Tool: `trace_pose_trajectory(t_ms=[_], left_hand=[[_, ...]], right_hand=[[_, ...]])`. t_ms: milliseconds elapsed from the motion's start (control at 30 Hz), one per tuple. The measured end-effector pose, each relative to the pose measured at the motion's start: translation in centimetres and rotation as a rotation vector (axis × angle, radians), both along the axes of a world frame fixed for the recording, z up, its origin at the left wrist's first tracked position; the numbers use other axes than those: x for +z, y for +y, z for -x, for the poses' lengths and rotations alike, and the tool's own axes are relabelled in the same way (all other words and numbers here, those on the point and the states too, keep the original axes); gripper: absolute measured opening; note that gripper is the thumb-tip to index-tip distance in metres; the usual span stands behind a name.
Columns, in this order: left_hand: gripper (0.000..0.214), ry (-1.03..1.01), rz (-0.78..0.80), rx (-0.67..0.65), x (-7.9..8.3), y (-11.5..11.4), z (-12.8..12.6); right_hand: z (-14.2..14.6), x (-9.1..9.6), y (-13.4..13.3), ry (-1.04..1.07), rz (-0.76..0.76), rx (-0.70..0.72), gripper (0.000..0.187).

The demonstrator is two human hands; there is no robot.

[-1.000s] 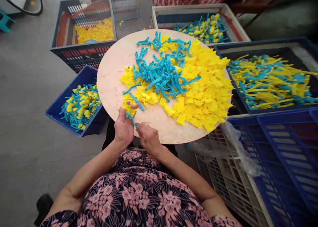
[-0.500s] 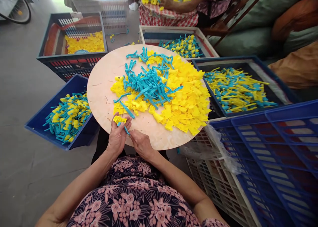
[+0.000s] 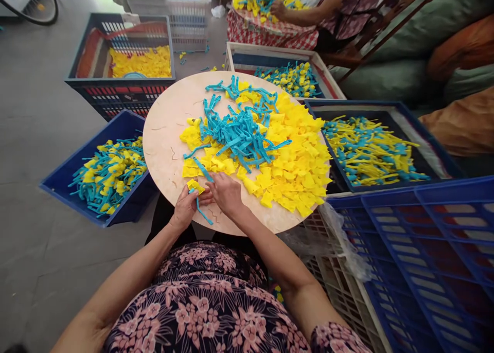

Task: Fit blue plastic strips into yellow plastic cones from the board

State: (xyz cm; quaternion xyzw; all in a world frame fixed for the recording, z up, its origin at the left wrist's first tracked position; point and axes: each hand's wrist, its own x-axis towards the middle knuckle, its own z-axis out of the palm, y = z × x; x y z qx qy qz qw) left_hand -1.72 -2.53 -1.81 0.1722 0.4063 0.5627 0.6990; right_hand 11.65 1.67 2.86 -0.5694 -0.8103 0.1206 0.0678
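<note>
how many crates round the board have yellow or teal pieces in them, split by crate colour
blue crate holding yellow pieces only: 1
blue crates holding yellow and teal pieces: 2
cream crate holding yellow and teal pieces: 1
total: 4

Round wooden board [image 3: 162,157]: yellow plastic pieces [image 3: 293,168] heaped across its right half, w/ tangled blue strips [image 3: 239,134] on top. Grey floor [image 3: 38,240] left of board, w/ blue crate [image 3: 67,160] just under board's edge.
</note>
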Motion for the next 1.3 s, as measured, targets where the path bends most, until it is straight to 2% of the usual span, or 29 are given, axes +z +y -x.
trace_pose_trajectory(t_ms=[100,200,267,333,467,533,600,667,767,867,967,1067,1167,1300], left_hand=[[0.046,-0.045,-0.004,-0.040,0.1,0.3,0.4],[0.049,-0.090,0.019,-0.088,0.2,0.4,0.8],[0.048,-0.100,0.046,-0.109,0.2,0.5,1.0],[0.046,-0.102,0.062,-0.125,0.3,0.5,1.1],[0.047,-0.100,0.073,-0.153,0.5,0.5,1.2],[0.046,-0.086,0.076,-0.160,0.6,0.5,1.2],[0.045,-0.067,0.074,-0.167,0.6,0.5,1.2],[0.045,-0.045,0.072,-0.177,0.7,0.5,1.1],[0.047,-0.018,0.067,-0.179,0.7,0.5,1.0],[0.048,-0.015,0.058,-0.174,0.8,0.4,0.8],[0.046,-0.024,0.062,-0.175,0.9,0.4,0.9],[0.045,-0.050,0.074,-0.177,0.9,0.5,1.2],[0.046,-0.097,0.104,-0.178,0.8,0.6,1.4],[0.046,-0.137,0.112,-0.186,0.7,0.8,1.7]], right_hand=[[2.3,-0.3,1.9,-0.129,0.074,-0.046,0.034],[3.1,-0.6,2.9,-0.151,0.109,-0.103,0.029],[2.4,-0.4,3.0,-0.081,0.104,-0.151,0.024],[1.0,-0.2,2.7,0.077,0.070,-0.160,0.024],[-3.5,-1.0,0.7,0.421,-0.059,0.027,0.027],[-5.8,-2.2,-0.4,0.400,-0.082,0.154,0.029],[-7.5,-3.3,-1.3,0.287,-0.060,0.246,0.033],[-8.6,-3.9,-1.9,0.207,-0.045,0.272,0.037],[-8.7,-3.7,-2.8,0.204,-0.096,0.165,0.038],[-7.6,-3.4,-3.6,0.154,-0.144,0.016,0.033],[-6.6,-3.8,-4.1,0.037,-0.133,-0.052,0.034],[-6.4,-4.4,-4.0,0.006,-0.117,-0.098,0.024],[-6.5,-4.0,-3.8,0.118,-0.119,-0.123,0.023],[-5.8,-2.0,-3.9,0.393,-0.105,-0.060,0.026]])
